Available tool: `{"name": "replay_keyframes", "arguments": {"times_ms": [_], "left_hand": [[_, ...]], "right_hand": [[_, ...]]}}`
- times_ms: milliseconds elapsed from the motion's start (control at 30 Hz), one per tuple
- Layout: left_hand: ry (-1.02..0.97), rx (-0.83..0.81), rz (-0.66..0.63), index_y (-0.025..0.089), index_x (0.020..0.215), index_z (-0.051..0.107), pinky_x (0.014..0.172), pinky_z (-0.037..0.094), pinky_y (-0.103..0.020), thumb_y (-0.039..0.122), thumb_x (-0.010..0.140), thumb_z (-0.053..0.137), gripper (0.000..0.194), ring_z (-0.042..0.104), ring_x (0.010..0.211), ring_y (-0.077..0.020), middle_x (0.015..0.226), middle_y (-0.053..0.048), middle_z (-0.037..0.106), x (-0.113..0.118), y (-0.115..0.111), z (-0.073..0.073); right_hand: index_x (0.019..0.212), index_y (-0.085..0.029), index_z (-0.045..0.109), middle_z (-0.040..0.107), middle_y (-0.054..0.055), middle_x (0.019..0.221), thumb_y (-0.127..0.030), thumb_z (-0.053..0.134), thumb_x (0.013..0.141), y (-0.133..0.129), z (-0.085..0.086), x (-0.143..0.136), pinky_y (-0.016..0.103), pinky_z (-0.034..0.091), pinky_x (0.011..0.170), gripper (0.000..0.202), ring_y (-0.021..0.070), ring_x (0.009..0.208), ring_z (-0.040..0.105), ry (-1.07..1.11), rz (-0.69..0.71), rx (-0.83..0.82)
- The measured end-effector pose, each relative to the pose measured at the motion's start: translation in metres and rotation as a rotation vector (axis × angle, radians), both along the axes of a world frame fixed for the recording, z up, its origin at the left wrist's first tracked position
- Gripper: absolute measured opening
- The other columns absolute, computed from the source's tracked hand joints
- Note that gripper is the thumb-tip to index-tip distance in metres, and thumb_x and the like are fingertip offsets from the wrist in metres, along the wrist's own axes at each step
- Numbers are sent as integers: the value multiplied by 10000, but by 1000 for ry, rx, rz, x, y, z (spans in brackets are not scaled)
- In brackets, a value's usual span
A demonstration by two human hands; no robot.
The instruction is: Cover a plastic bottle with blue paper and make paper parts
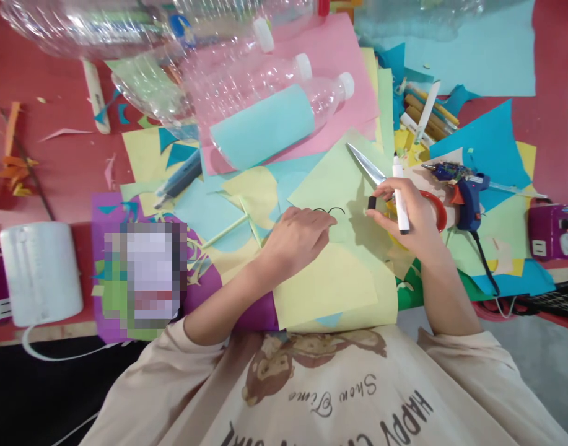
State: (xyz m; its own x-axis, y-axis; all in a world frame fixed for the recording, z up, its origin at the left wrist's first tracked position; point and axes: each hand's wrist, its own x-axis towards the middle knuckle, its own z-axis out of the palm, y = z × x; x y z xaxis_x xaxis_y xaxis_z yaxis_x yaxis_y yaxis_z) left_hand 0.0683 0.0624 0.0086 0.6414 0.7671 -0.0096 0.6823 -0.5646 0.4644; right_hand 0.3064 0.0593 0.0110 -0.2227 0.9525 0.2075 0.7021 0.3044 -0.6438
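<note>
My right hand (414, 217) grips a white marker (399, 198) between its fingers, its bare black nib pointing away from me. Between that hand's thumb and forefinger is the small black cap (371, 202), apart from the marker. My left hand (297, 235) lies on a pale green sheet of paper (330, 179), its fingers partly hidden from above. Beside its fingertips, curved black lines (337, 209) show on the sheet. Scissors (367, 164) with red handles lie partly under my right hand, blades pointing up and left.
A blue glue gun (472, 195) lies at the right, its cable running down. Behind my hands lie clear plastic bottles, one wrapped in light blue paper (265, 127). Coloured paper scraps, a utility knife (179, 176) and a white box-like device (41, 272) are at the left.
</note>
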Motion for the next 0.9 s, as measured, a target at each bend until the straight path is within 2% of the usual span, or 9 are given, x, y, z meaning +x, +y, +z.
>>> {"name": "replay_keyframes", "arguments": {"times_ms": [167,300,400,467,567,667,733,800,900], "left_hand": [[-154,-51,65,180,952,641,750,448,-313,154,928,411,232,668,827,-170,913,-20,736,0,1,-4],[-337,98,136,180,981,645,786,442,-293,224,961,441,209,665,908,-153,935,-34,731,-2,-1,-5],[-345,189,100,208,1070,651,802,449,-308,311,948,501,219,654,940,-165,986,-50,713,-3,-3,-8],[-310,211,62,246,1099,657,797,452,-320,331,935,528,225,647,941,-170,1027,-51,695,-2,-5,-9],[-306,244,52,270,1034,683,789,454,-334,300,929,537,183,638,932,-170,1041,-46,674,-1,-7,-10],[-386,209,105,253,970,694,818,475,-330,291,914,563,148,624,963,-170,1045,-49,660,-3,-6,-9],[-459,146,161,234,952,691,837,496,-312,286,897,591,126,624,971,-165,1027,-50,664,-6,-2,-8],[-520,108,212,216,943,689,823,510,-292,255,872,625,103,633,934,-158,972,-43,677,-10,2,-9],[-543,124,256,204,942,700,766,510,-271,212,838,662,110,630,840,-147,866,-26,672,-12,6,-12]], "right_hand": [[1095,-258,511,663,32,985,-323,715,801,-3,3,-7,352,550,820,364,178,886,653,296,-2,-95],[1080,-263,499,648,25,988,-316,733,788,-5,0,-17,333,564,815,378,168,909,657,570,52,-259],[1088,-266,493,654,27,991,-320,729,794,-8,-3,-28,327,566,813,381,160,908,655,732,133,-438],[1089,-260,496,654,23,987,-306,730,795,-11,-4,-34,316,563,807,378,147,892,651,809,187,-530],[1089,-255,512,649,18,984,-292,730,798,-14,-5,-39,302,556,802,365,141,911,649,875,225,-591],[1185,-259,527,668,41,1046,-399,690,826,-13,-8,-38,327,543,830,418,158,930,661,923,238,-585],[1239,-262,527,690,45,1018,-565,587,848,-11,-8,-37,339,543,792,498,165,849,676,992,182,-580],[1186,-260,568,692,21,870,-680,465,851,-8,-8,-37,327,536,687,547,157,692,656,1066,58,-596],[981,-243,636,633,-8,684,-684,456,837,-4,-8,-37,293,486,566,498,136,544,577,1135,-76,-624]]}}
